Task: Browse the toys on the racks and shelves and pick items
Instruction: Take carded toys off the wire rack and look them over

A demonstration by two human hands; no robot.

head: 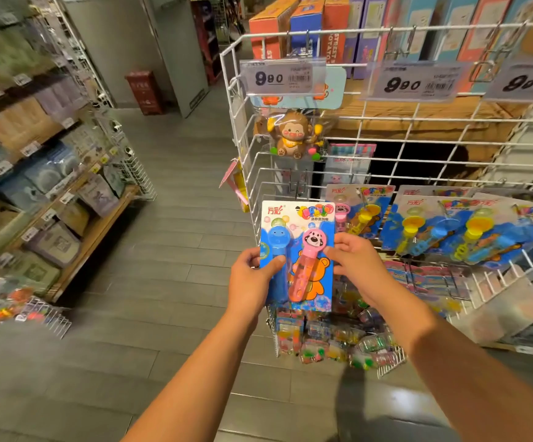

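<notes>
Both hands are holding a blister card of bubble wands [297, 250] upright in front of a white wire rack [395, 129]. The left hand [252, 275] is gripping the card's left edge, its thumb lying across the blue wand [276, 247]. The right hand [359, 263] is pinching the right edge beside the pink dog-faced wand [309, 260]. Similar cards [443, 228] are hanging on the rack just to the right. A brown monkey toy [293, 135] is hanging above, beneath a price tag reading 9.90 [277, 78]. Boxed goods are filling the wooden shelves [45, 173] across the aisle.
</notes>
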